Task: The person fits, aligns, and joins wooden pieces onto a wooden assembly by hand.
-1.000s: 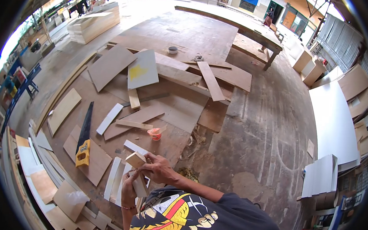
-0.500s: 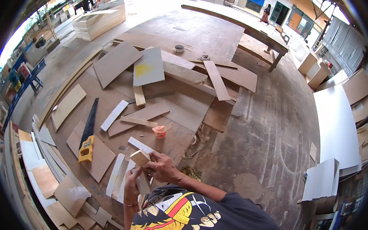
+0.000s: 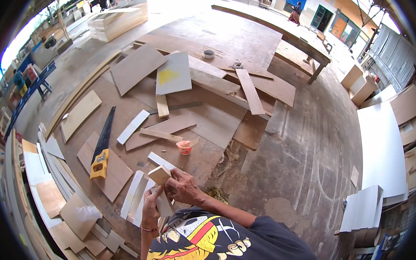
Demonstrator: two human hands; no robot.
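Close to my body, my left hand (image 3: 150, 208) and my right hand (image 3: 184, 187) are wrapped round a small wooden piece (image 3: 159, 175) with a squared pale end pointing up and away. Its lower part (image 3: 165, 205) shows between the hands. White strips (image 3: 133, 196) lie just left of my left hand, and another white strip (image 3: 161, 160) lies beyond the fingers. A red cup (image 3: 185, 147) with a flat stick across it stands further out. The saw (image 3: 103, 146) with a yellow handle rests on a brown board (image 3: 117, 179) to the left.
Loose boards (image 3: 138, 69) and a grey panel with a yellow stain (image 3: 174, 73) lie ahead. A long wooden table (image 3: 286, 35) stands at the back. Offcuts (image 3: 81, 217) are piled at the lower left, white panels (image 3: 383, 147) at the right. A distant person (image 3: 295, 14) is near the building.
The camera view has shifted slightly, so the surroundings sit a little further right. Both hands still hold the wooden piece, in nearly the same pose.
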